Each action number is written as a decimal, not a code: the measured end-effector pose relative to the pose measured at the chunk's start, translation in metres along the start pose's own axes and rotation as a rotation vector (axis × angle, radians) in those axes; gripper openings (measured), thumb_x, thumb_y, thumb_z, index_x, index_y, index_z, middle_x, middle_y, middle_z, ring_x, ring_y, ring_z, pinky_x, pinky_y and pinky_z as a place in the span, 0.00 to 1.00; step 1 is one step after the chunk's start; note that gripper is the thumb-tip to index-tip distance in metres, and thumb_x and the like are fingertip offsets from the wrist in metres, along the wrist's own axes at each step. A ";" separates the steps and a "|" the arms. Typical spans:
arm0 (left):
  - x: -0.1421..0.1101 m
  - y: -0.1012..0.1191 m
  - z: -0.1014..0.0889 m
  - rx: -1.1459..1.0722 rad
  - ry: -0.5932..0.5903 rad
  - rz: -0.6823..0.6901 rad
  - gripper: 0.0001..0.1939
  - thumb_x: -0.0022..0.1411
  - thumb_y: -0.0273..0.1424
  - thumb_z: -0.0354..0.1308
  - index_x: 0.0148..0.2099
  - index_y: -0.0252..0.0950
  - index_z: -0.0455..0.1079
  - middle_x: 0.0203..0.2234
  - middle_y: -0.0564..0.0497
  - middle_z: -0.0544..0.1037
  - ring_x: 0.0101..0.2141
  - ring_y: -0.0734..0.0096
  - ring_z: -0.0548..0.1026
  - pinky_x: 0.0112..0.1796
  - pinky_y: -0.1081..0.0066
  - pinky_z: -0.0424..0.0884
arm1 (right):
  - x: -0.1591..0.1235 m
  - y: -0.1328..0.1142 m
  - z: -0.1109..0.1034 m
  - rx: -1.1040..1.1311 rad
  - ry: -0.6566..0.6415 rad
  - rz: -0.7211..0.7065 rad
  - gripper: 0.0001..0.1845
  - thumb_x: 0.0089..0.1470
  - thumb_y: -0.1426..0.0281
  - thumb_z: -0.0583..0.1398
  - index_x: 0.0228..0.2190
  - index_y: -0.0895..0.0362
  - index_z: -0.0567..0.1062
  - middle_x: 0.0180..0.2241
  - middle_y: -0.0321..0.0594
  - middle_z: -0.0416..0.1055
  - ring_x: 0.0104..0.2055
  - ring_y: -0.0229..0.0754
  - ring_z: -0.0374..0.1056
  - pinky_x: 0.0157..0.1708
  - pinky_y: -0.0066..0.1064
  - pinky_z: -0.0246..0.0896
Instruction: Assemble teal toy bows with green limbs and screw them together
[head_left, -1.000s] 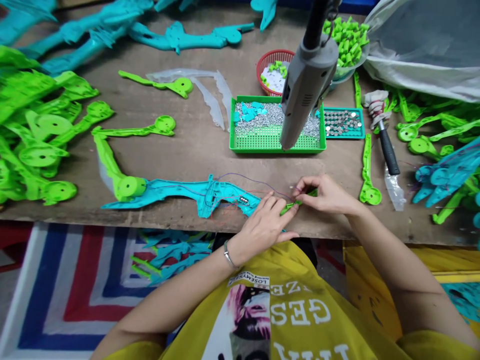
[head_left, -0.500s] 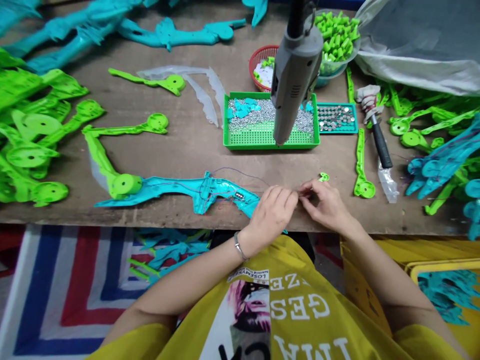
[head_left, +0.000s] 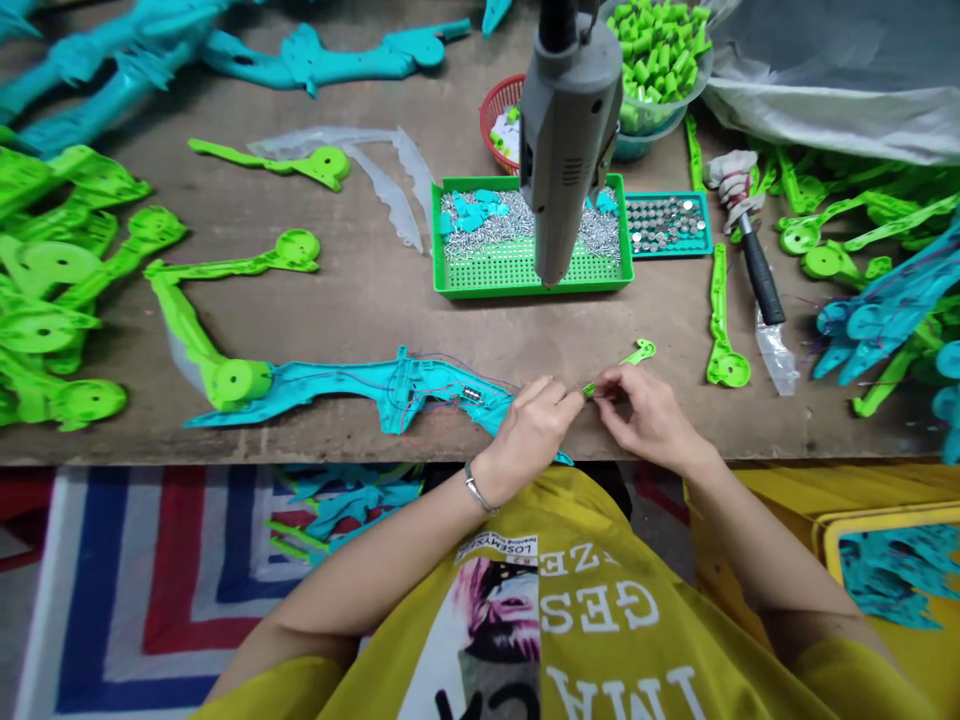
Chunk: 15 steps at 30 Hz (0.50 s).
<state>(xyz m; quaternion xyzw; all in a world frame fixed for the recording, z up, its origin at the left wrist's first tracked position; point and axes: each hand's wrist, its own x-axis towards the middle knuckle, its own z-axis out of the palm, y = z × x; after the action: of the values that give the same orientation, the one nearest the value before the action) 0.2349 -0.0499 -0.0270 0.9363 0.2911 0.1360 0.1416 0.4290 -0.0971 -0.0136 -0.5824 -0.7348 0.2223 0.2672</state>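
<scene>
**Two hands pinch a thin green piece**

The left hand (head_left: 534, 432) and right hand (head_left: 646, 420) close their fingertips on a small green plastic piece (head_left: 626, 362). It is long, thin and smooth. Its round end points up and right, away from the bench's (head_left: 390, 300) near edge. A bumpy teal toy part (head_left: 360, 385) with thin wires lies just left.

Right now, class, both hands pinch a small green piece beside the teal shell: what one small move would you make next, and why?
Probably ease the small green piece leftward toward the open end of the teal shell. The left hand and right hand both pinch it at the table edge, and the shell's thin wires run toward the fingers, so the two parts seem meant to join there.
</scene>
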 end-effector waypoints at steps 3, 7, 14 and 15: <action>-0.003 0.002 0.000 0.060 0.004 0.054 0.11 0.71 0.24 0.48 0.44 0.33 0.72 0.30 0.50 0.73 0.37 0.66 0.74 0.49 0.63 0.72 | -0.002 0.000 0.002 0.001 0.039 0.037 0.09 0.57 0.76 0.57 0.39 0.53 0.66 0.33 0.40 0.73 0.34 0.42 0.71 0.35 0.33 0.67; -0.007 0.006 -0.001 0.143 0.023 0.088 0.12 0.71 0.28 0.51 0.51 0.29 0.71 0.40 0.44 0.78 0.43 0.62 0.75 0.54 0.59 0.71 | -0.004 0.002 0.003 -0.048 0.082 -0.004 0.07 0.59 0.75 0.57 0.39 0.53 0.66 0.32 0.40 0.73 0.34 0.42 0.70 0.35 0.33 0.66; -0.013 0.003 -0.002 0.169 -0.068 0.138 0.17 0.71 0.26 0.52 0.59 0.26 0.68 0.50 0.39 0.77 0.51 0.61 0.75 0.57 0.60 0.69 | -0.002 0.007 0.013 -0.180 0.122 -0.043 0.03 0.62 0.73 0.55 0.38 0.53 0.66 0.33 0.43 0.72 0.36 0.46 0.70 0.37 0.37 0.66; -0.013 0.002 -0.003 0.180 -0.083 0.152 0.18 0.70 0.26 0.52 0.59 0.25 0.67 0.51 0.38 0.77 0.51 0.60 0.75 0.57 0.60 0.69 | -0.002 0.007 0.014 -0.188 0.114 -0.010 0.02 0.62 0.73 0.55 0.37 0.53 0.66 0.32 0.43 0.72 0.35 0.46 0.70 0.37 0.37 0.66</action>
<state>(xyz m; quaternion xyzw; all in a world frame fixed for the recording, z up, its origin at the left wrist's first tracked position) 0.2245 -0.0585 -0.0254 0.9694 0.2244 0.0810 0.0583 0.4251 -0.0981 -0.0292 -0.6129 -0.7389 0.1176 0.2539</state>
